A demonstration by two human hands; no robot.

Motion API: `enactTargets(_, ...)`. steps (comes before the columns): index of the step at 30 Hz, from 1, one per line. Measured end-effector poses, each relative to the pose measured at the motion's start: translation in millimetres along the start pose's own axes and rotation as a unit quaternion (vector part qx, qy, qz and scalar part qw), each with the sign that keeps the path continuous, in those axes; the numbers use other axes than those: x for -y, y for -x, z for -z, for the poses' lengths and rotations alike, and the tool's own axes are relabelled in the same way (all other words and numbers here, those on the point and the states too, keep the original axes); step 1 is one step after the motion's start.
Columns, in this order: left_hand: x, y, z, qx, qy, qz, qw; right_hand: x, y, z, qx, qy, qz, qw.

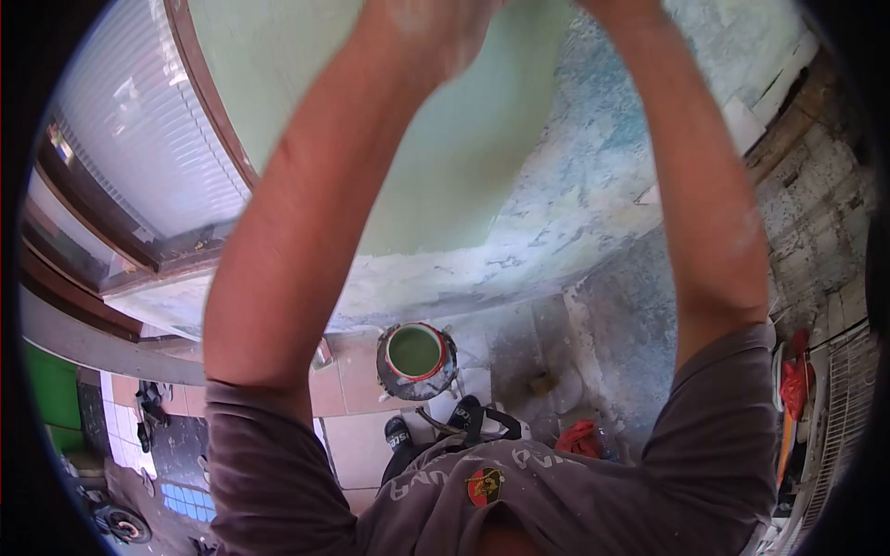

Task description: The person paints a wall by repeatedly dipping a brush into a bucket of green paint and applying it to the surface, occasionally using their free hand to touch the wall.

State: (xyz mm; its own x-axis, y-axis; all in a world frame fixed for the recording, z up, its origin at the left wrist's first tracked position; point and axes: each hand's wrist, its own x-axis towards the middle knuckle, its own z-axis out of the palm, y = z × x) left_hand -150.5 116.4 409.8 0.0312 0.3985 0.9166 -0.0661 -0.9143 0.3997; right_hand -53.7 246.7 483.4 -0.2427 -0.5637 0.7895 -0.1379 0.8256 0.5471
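Both my arms reach up in front of the wall. At the top edge shows part of my left hand, with its fingers cut off or blurred. Only the base of my right hand is in view, also at the top edge. What either hand holds, if anything, cannot be seen. Behind them the wall carries pale green paint, with bare whitish and bluish patches lower down and to the right. Below, an open bucket of green paint with a red-edged rim stands on a dark round support near my feet.
To the left is a brown-framed window with ribbed glass. Tiled floor lies under my feet. A red cloth or bag rests at the wall's foot. At right stand a wire rack and a red bag.
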Motion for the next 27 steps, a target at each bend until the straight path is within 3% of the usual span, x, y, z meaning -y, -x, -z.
enactTargets(1,10,22,6,-0.009,-0.074,0.033,0.997,15,25,-17,-0.041,0.011,0.007,0.999)
enactTargets(2,15,52,-2,-0.074,-0.255,0.102,0.959,38,53,-22,0.001,0.025,-0.029,0.999)
enactTargets(4,31,106,-18,-0.222,-0.194,0.197,0.935,85,107,-33,0.09,0.061,-0.097,0.989)
enactTargets(5,44,128,-28,-0.298,0.047,0.212,0.929,102,135,-48,0.069,0.04,-0.099,0.992)
enactTargets(9,72,237,-52,-0.338,0.073,0.247,0.905,185,222,-68,0.115,-0.063,-0.171,0.976)
enactTargets(16,145,437,-75,-0.458,0.151,0.368,0.795,311,373,-97,0.243,-0.149,-0.282,0.916)
enactTargets(19,150,468,-86,-0.521,0.191,0.408,0.725,351,422,-102,0.313,-0.217,-0.339,0.86)
enactTargets(21,154,484,-91,-0.48,0.119,0.402,0.771,354,431,-108,0.328,-0.267,-0.366,0.829)
enactTargets(23,160,478,-82,-0.476,0.117,0.42,0.763,341,427,-112,0.321,-0.316,-0.383,0.806)
enactTargets(25,139,429,-68,-0.513,0.188,0.477,0.689,312,390,-110,0.269,-0.341,-0.413,0.8)
enactTargets(27,128,389,-60,-0.492,0.162,0.449,0.728,275,350,-108,0.258,-0.357,-0.42,0.793)
